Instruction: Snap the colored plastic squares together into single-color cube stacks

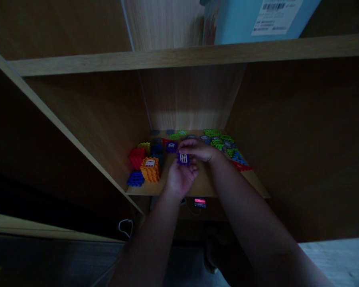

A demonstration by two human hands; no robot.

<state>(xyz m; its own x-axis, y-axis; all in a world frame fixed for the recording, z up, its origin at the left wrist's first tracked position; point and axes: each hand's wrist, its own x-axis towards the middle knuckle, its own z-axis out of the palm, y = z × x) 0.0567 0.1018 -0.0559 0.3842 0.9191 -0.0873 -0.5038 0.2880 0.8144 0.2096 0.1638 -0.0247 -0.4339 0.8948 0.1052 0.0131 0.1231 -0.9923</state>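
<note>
Two hands (182, 179) (200, 150), one orange stack (150, 171), one box (237, 24)

i hold a purple window tile (183, 158) in my left hand (179, 178), and my right hand (197, 150) holds it too, from above. we are over a wooden shelf (203, 181). just behind is another purple tile (171, 146). to the left i see an orange stack (150, 170), a red stack (137, 158) and blue tiles (135, 179). green tiles (212, 132) lie at the back right. a lit screen (200, 203) glows below, and a light blue box (239, 20) sits up high.
</note>
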